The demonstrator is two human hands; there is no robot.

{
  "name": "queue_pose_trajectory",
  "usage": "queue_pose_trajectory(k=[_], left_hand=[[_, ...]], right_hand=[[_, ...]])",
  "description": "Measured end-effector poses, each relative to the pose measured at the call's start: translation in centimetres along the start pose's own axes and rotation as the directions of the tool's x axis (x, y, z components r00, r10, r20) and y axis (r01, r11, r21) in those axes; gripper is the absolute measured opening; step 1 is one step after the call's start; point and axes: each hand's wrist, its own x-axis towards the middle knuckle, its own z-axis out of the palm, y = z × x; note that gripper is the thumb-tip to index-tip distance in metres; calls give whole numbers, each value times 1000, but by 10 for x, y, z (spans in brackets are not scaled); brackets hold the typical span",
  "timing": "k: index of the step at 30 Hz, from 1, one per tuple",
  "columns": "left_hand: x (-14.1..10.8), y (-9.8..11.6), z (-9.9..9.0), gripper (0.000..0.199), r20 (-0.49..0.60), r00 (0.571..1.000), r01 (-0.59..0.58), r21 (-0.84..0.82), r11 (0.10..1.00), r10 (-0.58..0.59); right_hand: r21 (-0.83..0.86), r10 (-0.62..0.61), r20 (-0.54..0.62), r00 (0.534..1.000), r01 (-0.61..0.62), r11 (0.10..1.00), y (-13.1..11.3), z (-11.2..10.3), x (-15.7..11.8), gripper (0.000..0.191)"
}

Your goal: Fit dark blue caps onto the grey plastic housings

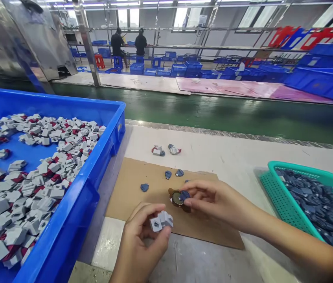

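Note:
Between thumb and fingers, my left hand (pixel 145 236) grips a light grey plastic piece (pixel 160 221) with a small dark square hole in its near face. My right hand (pixel 210 198) pinches a flat dark blue plastic piece (pixel 184 195) over a small round dish (pixel 177 198) with a dark, glossy brown rim. The dish stands on a cardboard sheet (pixel 131 200). Further loose blue pieces (pixel 144 187) lie on the cardboard near the dish. Beyond them rest two grey-and-red pieces with blue parts (pixel 158 151) on the white tabletop.
A large blue bin (pixel 92 200) of grey and dark red pieces fills the left. At right stands a green basket (pixel 290 208) of dark blue pieces. A green conveyor belt (pixel 160 108) runs behind the table. Two people (pixel 140 43) are far back among blue crates (pixel 179 69).

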Motion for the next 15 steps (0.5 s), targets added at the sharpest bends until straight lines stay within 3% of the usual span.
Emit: queue_pose_trajectory(k=[2,6,10,15], left_hand=[[2,2,-2,23,36,999,36,-67,997,-34],[3,0,-6,30,66,988,152,-240,959,-140],[5,-4,-13,38,119,980,184,-254,949,-159],[6,-2,-19,43,189,974,200,-440,876,-128]], right_hand=[[-53,-29,-29,999,27,998,-1,1,1,34],[-153,-96,-36,995,89,984,0,1,3,28],[-362,-163,-47,985,136,922,3,1,2,22],[-487,-224,-45,973,175,856,4,1,0,22]])
